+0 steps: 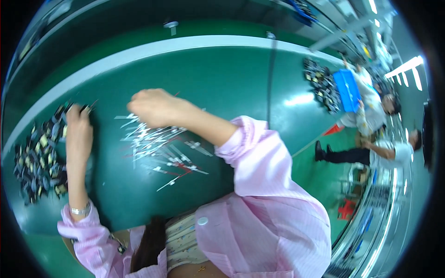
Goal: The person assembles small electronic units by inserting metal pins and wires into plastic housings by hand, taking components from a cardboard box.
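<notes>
My left hand (79, 127) reaches to the upper edge of a heap of small black parts with yellowish blocks (39, 157). Its fingers are closed at a small dark piece with a thin reddish end, too blurred to name. My right hand (155, 107) is a closed fist, held above a loose pile of thin white strips (150, 141), some with red bits among them. Whatever lies inside that fist is hidden by the fingers. Both forearms come from pink sleeves.
The green tabletop (222, 83) has a pale rim along its far side. To the right, a person holds a blue bin (346, 90) beside another heap of dark parts (322, 83). Another person (389, 153) stands nearby. A thin dark cord (270, 78) crosses the table.
</notes>
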Action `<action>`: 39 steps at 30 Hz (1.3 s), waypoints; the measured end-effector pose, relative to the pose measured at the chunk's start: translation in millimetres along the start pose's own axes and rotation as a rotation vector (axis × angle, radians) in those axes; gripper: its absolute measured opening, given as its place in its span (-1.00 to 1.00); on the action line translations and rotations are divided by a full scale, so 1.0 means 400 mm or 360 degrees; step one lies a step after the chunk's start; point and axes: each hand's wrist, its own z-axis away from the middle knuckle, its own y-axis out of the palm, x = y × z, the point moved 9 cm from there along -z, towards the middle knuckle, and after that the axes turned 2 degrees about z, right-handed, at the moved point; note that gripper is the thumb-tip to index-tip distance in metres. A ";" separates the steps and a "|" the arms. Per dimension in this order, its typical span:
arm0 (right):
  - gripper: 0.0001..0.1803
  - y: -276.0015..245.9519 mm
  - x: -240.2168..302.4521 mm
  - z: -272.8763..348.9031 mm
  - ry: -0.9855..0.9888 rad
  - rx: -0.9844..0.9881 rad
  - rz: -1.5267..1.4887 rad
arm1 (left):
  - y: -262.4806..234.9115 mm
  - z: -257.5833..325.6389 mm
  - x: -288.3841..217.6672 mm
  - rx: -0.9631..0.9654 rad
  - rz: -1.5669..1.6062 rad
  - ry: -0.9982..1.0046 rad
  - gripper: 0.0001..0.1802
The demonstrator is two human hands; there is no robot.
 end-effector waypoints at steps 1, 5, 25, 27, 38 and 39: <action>-0.89 -0.006 -0.001 0.003 0.0014 -0.0032 -0.0002 | 0.012 0.005 0.012 0.0087 -0.0030 -0.0060 -0.60; -0.87 -0.026 -0.018 0.023 0.0089 -0.0167 -0.0008 | 0.021 -0.018 -0.012 0.0227 -0.0179 -0.0111 -0.52; -0.94 -0.202 0.166 0.076 -0.0230 -0.0528 -0.0430 | -0.120 0.082 -0.051 0.0018 0.2160 -0.0482 -0.42; -0.91 -0.176 0.216 0.047 -0.0535 -0.0332 -0.1038 | -0.116 0.090 -0.045 0.0037 0.2435 -0.0539 -0.40; -0.83 -0.062 0.221 -0.029 -0.0162 0.0097 -0.2567 | -0.042 0.152 -0.106 0.0021 0.3984 -0.1455 -0.63; -0.83 -0.071 0.220 -0.027 -0.0188 0.0132 -0.2576 | -0.038 0.158 -0.088 -0.0027 0.3966 -0.1474 -0.63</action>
